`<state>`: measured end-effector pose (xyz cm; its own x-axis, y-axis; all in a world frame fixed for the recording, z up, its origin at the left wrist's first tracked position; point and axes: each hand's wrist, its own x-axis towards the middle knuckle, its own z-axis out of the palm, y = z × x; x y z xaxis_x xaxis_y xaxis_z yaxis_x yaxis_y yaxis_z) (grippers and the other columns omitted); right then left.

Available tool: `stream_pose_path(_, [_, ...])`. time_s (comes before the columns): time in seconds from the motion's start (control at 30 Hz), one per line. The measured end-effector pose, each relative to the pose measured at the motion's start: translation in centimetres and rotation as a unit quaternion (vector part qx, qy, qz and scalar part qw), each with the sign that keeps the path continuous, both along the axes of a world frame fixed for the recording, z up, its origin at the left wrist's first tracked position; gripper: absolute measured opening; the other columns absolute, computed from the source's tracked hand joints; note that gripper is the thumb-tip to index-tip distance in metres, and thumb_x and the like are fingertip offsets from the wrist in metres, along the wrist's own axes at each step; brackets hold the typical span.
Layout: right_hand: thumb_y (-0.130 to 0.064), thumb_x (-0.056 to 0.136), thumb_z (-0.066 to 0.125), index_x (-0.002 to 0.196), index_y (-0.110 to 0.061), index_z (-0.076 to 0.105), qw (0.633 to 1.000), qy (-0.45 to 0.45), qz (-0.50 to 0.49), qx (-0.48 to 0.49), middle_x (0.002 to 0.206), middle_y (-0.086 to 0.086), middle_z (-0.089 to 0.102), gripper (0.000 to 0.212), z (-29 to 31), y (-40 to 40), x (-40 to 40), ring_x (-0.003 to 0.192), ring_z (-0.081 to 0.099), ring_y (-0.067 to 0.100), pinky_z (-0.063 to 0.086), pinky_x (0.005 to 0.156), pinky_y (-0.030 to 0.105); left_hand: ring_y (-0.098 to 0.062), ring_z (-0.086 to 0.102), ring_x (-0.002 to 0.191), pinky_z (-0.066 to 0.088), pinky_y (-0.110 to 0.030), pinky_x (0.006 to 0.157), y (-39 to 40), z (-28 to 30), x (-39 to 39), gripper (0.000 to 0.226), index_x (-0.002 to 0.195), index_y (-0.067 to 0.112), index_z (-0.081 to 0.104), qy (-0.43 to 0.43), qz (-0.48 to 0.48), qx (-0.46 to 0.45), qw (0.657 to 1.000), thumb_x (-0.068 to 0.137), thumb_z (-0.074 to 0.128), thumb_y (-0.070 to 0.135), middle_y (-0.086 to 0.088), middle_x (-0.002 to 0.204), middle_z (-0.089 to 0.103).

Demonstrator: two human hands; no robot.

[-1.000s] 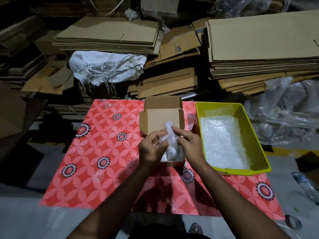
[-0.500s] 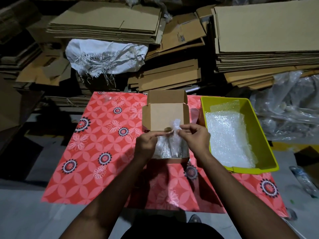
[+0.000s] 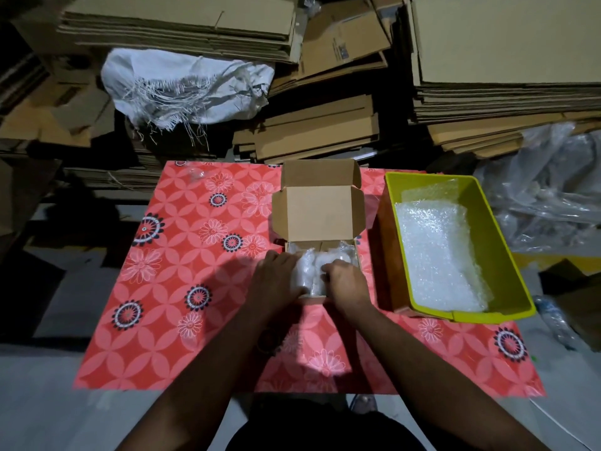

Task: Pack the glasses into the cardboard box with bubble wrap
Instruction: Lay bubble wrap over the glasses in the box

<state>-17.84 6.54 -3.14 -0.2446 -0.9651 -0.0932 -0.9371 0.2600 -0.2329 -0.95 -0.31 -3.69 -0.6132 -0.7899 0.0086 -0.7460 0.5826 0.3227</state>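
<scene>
We see both hands down in the small brown cardboard mailer box [image 3: 317, 213], lid flap standing open at the far side. Box sits mid-way across the red floral-patterned mat [image 3: 195, 281].

Left hand [image 3: 276, 278]: grip curled round a clear bubble-wrapped bundle [image 3: 305, 268] at the box's left half, fingers wrapped on its near side. We take the bundle for a wrapped glass; the glass itself is not legible through the wrap.

Right hand [image 3: 344, 281]: grip curled onto the wrap at the box's right half, knuckles up. Fingertips hidden under the hand, so we cannot tell how tightly it pinches.

More crumpled wrap shows in the box's far right corner [image 3: 344, 249]. Bundle is inside the box walls, touching both hands.

Just right of the box: yellow rectangular plastic bin [image 3: 520, 307], holding a flat sheet of bubble wrap [image 3: 435, 255]. Bin and box near each other, not touching.

Behind the mat: stacks of flattened brown cardboard [image 3: 325, 135] and a frayed white woven sack [image 3: 188, 86]. Clear plastic sheeting [image 3: 546, 190] heaped far right.
</scene>
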Motion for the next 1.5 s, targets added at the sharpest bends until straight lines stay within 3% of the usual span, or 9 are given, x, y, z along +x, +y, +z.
stream_pose_path(0.13, [-0.012,0.077,0.07,0.088,-0.016,0.074,0.997,0.041,0.05,0.029,0.095,0.003,0.061,0.012,0.0,-0.6,-0.3,0.093,0.064,0.026,0.049,0.072,0.032,-0.021,0.045,0.111,0.041,-0.037,0.095,-0.3,-0.2,0.3,0.085,0.144,0.024,0.049,0.042,-0.002,0.031,0.999,0.069,0.079,0.052,0.004,0.13,0.061])
stream_pose_path(0.3, [-0.015,0.08,0.069,0.11,-0.021,0.066,0.998,-0.048,0.017,-0.036,0.106,0.001,0.058,0.03,0.3,-0.4,-2.5,0.095,0.062,0.024,0.051,0.071,0.033,-0.024,0.046,0.115,0.041,-0.041,0.098,-1.1,-0.2,0.2,0.086,0.149,0.019,0.042,0.023,-0.026,0.046,0.998,0.074,0.075,0.045,-0.001,0.131,0.059])
stream_pose_path(0.47, [-0.051,0.09,0.053,0.118,-0.033,0.066,0.988,0.125,0.087,-0.006,0.117,0.008,0.045,0.036,-0.2,-0.4,-3.0,0.111,0.045,0.028,0.045,0.085,0.039,-0.022,0.048,0.109,0.044,-0.039,0.09,-2.0,0.0,-0.3,0.076,0.141,0.024,0.047,-0.018,-0.033,0.036,0.999,0.072,0.073,0.04,0.006,0.114,0.061])
stream_pose_path(0.7, [-0.046,0.09,0.05,0.113,-0.026,0.065,0.987,0.125,0.094,0.044,0.123,0.007,0.039,0.034,0.4,-1.2,-2.0,0.114,0.039,0.027,0.038,0.091,0.042,-0.016,0.047,0.109,0.041,-0.037,0.09,-1.7,0.0,-0.6,0.076,0.133,0.028,0.049,0.029,-0.011,0.068,0.997,0.069,0.085,0.042,0.011,0.112,0.059])
stream_pose_path(0.83, [-0.021,0.084,0.064,0.112,-0.019,0.07,0.985,-0.024,-0.002,-0.168,0.105,0.006,0.047,0.03,3.3,-0.4,-4.7,0.096,0.051,0.025,0.049,0.079,0.035,-0.015,0.05,0.105,0.044,-0.036,0.087,-1.7,0.1,-0.6,0.067,0.126,0.032,0.052,0.047,0.006,0.071,0.996,0.068,0.084,0.036,0.012,0.103,0.06])
stream_pose_path(0.97, [-0.008,0.085,0.06,0.106,-0.012,0.07,0.907,-0.061,-0.19,-0.372,0.1,0.01,0.053,0.023,6.5,1.4,-10.8,0.084,0.053,0.022,0.04,0.068,0.03,-0.012,0.056,0.084,0.046,-0.022,0.07,-1.5,0.2,-0.4,0.065,0.127,0.033,0.057,0.099,0.043,0.11,0.988,0.067,0.079,0.021,0.005,0.1,0.058])
stream_pose_path(1.03, [-0.01,0.087,0.058,0.107,-0.012,0.069,0.912,-0.054,-0.263,-0.309,0.105,0.014,0.057,0.023,6.3,2.2,-14.9,0.089,0.058,0.029,0.041,0.07,0.033,-0.013,0.057,0.081,0.045,-0.019,0.067,-1.4,0.5,-0.8,0.061,0.126,0.028,0.061,0.123,0.058,0.124,0.983,0.069,0.076,0.014,0.002,0.097,0.06])
stream_pose_path(1.2, [-0.046,0.09,0.068,0.122,-0.003,0.058,0.953,-0.017,-0.261,0.154,0.125,0.024,0.06,0.055,2.8,4.2,-21.3,0.116,0.059,0.039,0.048,0.093,0.037,-0.019,0.06,0.084,0.041,-0.026,0.065,-1.1,1.2,-2.2,0.054,0.122,0.021,0.063,0.089,0.087,0.102,0.987,0.069,0.074,0.014,0.004,0.086,0.065])
stream_pose_path(1.5, [-0.005,0.089,0.054,0.109,-0.008,0.068,0.947,-0.008,-0.319,0.038,0.111,0.018,0.069,0.025,2.6,4.3,-21.3,0.104,0.068,0.037,0.056,0.081,0.038,-0.033,0.067,0.085,0.053,-0.036,0.071,0.8,3.1,-4.6,0.024,0.099,0.019,0.073,0.124,0.212,-0.025,0.969,0.088,0.053,0.026,-0.009,0.088,0.073])
